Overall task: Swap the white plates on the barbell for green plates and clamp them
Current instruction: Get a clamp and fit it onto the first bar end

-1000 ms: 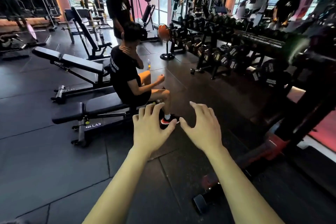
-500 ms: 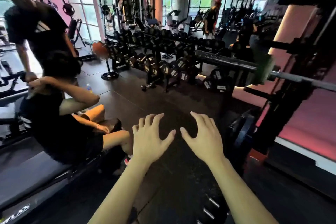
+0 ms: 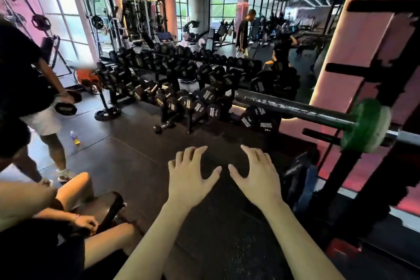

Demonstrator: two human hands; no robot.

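I see one green plate (image 3: 367, 126) already on the barbell (image 3: 293, 109) at the right of the frame, and no white plate on this end. I cannot see a clamp on it, so I judge clamping is left. My left hand (image 3: 189, 180) and right hand (image 3: 256, 179) hover low in the centre, both grips wide, holding nothing.

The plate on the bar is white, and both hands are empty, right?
Not quite. The head view shows the plate on the bar is green, not white. The rest holds: the left hand and the right hand are both empty, fingers spread.
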